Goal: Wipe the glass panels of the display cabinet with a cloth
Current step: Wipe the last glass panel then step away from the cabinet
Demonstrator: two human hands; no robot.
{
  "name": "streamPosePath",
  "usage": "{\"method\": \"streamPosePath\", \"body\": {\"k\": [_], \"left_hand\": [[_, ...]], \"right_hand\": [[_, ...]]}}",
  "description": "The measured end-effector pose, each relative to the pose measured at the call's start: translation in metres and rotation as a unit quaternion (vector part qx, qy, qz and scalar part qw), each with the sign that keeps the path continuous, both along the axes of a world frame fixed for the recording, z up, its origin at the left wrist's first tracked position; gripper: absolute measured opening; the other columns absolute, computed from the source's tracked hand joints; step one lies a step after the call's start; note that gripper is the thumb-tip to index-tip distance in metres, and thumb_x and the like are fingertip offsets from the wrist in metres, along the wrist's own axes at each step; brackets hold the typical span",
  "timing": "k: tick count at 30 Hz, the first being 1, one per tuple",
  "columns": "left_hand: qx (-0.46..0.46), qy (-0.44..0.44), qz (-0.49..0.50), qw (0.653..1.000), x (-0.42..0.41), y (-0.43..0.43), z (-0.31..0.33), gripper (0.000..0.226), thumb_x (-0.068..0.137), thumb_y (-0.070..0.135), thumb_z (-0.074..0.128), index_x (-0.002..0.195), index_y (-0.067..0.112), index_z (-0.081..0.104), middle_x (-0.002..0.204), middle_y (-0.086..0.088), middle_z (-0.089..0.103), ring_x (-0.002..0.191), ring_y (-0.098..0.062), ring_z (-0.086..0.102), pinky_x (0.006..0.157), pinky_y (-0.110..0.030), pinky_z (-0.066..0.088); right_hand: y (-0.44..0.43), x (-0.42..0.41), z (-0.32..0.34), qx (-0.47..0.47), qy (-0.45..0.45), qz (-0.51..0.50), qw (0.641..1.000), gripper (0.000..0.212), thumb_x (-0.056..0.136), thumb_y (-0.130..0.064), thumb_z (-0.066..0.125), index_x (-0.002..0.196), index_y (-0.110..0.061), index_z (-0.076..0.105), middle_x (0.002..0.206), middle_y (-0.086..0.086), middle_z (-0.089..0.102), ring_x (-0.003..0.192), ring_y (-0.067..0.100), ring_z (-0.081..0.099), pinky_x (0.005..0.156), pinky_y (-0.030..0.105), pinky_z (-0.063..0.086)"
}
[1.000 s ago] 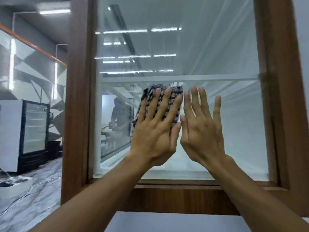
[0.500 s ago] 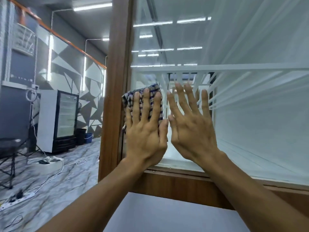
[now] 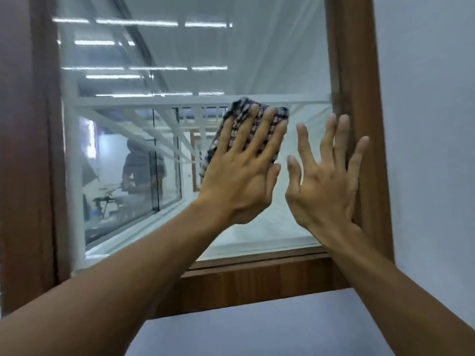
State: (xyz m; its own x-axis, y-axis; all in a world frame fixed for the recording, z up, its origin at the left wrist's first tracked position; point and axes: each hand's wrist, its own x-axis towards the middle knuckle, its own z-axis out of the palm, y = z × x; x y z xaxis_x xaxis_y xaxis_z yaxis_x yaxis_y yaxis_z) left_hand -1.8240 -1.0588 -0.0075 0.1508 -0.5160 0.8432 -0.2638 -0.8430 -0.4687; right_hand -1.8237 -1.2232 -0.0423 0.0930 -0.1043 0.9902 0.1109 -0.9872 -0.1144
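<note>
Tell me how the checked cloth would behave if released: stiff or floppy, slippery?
The checked cloth is probably soft and floppy: its top edge looks rumpled. On the smooth glass panel it would likely slide or drop, since the left hand only presses it flat, without gripping.

Bare left hand, bare right hand; forearms uncovered to frame edge; fingers long, slim.
</note>
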Motion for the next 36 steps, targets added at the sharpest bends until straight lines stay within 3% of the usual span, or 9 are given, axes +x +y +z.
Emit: {"method": "streamPosePath", "body": {"k": [5, 9, 16, 22, 27, 29, 33, 36], "left_hand": [[0.074, 0.023, -0.011, 0.997, 0.001, -0.065, -0.009, 0.066, 0.108, 0.043, 0.017, 0.166, 0.019, -0.003, 0.173, -0.007, -0.012, 0.159, -0.026, -0.016, 0.127, -0.051, -0.011], [0.155, 0.029, -0.014, 0.987, 0.000, -0.074, -0.032, 0.067, 0.108, 0.044, 0.020, 0.166, 0.017, 0.002, 0.173, -0.008, -0.007, 0.160, -0.026, -0.011, 0.127, -0.050, -0.011], [0.358, 0.143, -0.049, 0.921, -0.016, -0.027, -0.050, 0.057, 0.109, 0.042, 0.013, 0.166, 0.032, 0.010, 0.173, 0.008, 0.003, 0.160, -0.015, -0.003, 0.128, -0.041, -0.007], [0.329, 0.158, -0.058, 0.929, -0.019, -0.060, -0.059, 0.060, 0.109, 0.046, 0.008, 0.166, 0.027, 0.005, 0.173, 0.005, 0.002, 0.160, -0.016, -0.010, 0.128, -0.043, -0.010], [0.415, 0.173, -0.068, 0.891, -0.017, -0.030, -0.041, 0.057, 0.110, 0.048, 0.009, 0.164, 0.034, 0.015, 0.172, 0.010, 0.007, 0.160, -0.013, -0.006, 0.130, -0.045, -0.003], [0.416, 0.147, -0.066, 0.895, -0.013, -0.027, -0.033, 0.055, 0.110, 0.047, 0.009, 0.164, 0.036, 0.018, 0.172, 0.009, 0.010, 0.160, -0.015, -0.003, 0.130, -0.047, 0.001], [0.369, 0.140, -0.044, 0.918, -0.015, -0.060, -0.056, 0.061, 0.107, 0.052, 0.000, 0.165, 0.034, 0.009, 0.173, 0.005, 0.002, 0.160, -0.019, -0.011, 0.129, -0.047, -0.008], [0.383, 0.181, -0.058, 0.904, -0.017, -0.044, -0.057, 0.060, 0.107, 0.055, 0.002, 0.165, 0.036, 0.008, 0.172, 0.009, 0.002, 0.160, -0.015, -0.011, 0.129, -0.045, -0.010]], "right_hand": [[-0.031, -0.003, -0.040, 0.044, -0.001, 0.000, 0.999, 0.061, 0.107, -0.034, 0.023, 0.163, -0.016, 0.011, 0.171, 0.011, 0.000, 0.158, 0.028, -0.005, 0.126, 0.058, 0.005], [-0.032, -0.009, -0.086, 0.090, -0.021, 0.111, 0.990, 0.066, 0.101, -0.017, 0.035, 0.161, -0.003, 0.011, 0.171, 0.012, 0.004, 0.159, 0.023, -0.001, 0.129, 0.048, 0.005], [-0.028, -0.016, -0.140, 0.143, -0.018, 0.119, 0.982, 0.068, 0.104, -0.034, 0.034, 0.160, 0.001, 0.015, 0.170, 0.015, 0.010, 0.159, 0.023, 0.005, 0.129, 0.047, 0.006], [-0.028, -0.016, -0.145, 0.168, -0.025, 0.116, 0.979, 0.065, 0.105, -0.035, 0.027, 0.159, 0.001, 0.018, 0.169, 0.017, 0.012, 0.159, 0.026, 0.006, 0.129, 0.050, 0.009], [-0.030, -0.016, -0.152, 0.158, -0.023, 0.117, 0.980, 0.067, 0.104, -0.034, 0.033, 0.159, 0.002, 0.020, 0.169, 0.017, 0.014, 0.158, 0.027, 0.008, 0.128, 0.051, 0.010], [-0.031, -0.016, -0.153, 0.156, -0.022, 0.116, 0.981, 0.067, 0.103, -0.033, 0.034, 0.159, 0.002, 0.020, 0.169, 0.016, 0.014, 0.158, 0.026, 0.008, 0.128, 0.051, 0.010], [-0.033, -0.017, -0.156, 0.162, -0.028, 0.122, 0.979, 0.066, 0.104, -0.033, 0.032, 0.158, 0.003, 0.020, 0.168, 0.018, 0.015, 0.158, 0.028, 0.009, 0.128, 0.051, 0.011], [-0.033, -0.017, -0.158, 0.159, -0.025, 0.118, 0.980, 0.066, 0.104, -0.032, 0.033, 0.158, 0.003, 0.019, 0.168, 0.018, 0.015, 0.158, 0.028, 0.008, 0.128, 0.051, 0.010]]}}
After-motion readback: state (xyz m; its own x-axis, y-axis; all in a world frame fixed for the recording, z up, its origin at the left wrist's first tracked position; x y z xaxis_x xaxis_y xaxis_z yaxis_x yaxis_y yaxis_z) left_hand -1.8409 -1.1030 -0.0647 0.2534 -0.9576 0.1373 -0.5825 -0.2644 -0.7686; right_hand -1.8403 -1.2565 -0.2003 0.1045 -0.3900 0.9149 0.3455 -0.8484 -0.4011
